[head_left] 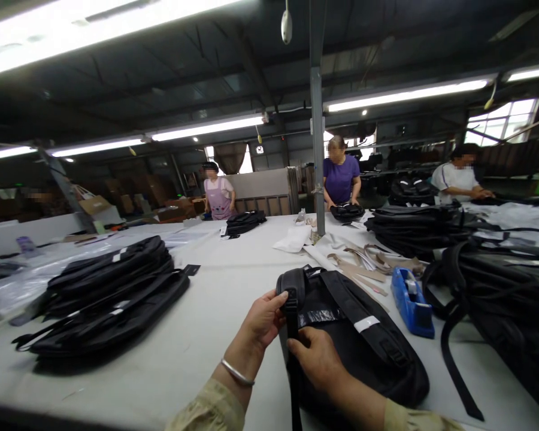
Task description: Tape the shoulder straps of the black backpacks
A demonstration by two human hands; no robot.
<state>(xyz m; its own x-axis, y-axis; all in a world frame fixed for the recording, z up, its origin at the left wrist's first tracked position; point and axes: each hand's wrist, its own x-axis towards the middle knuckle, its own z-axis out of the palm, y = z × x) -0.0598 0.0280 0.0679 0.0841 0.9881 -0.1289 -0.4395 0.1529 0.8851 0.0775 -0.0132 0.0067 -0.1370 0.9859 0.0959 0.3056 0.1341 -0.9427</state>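
A black backpack (363,347) lies straps-up on the white table (197,341) in front of me. My left hand (264,320), with a silver bangle on the wrist, pinches the upper end of a black shoulder strap (291,311) near the bag's top handle. My right hand (317,356) grips the same strap lower down, pulling it straight toward me. A white label (367,324) shows on the other strap.
A pile of black backpacks (112,293) lies to the left and a bigger heap (503,281) to the right. A blue tape dispenser (411,302) and paper strips sit beside my bag. A steel post (317,149) rises from the table. Three people work at the far side.
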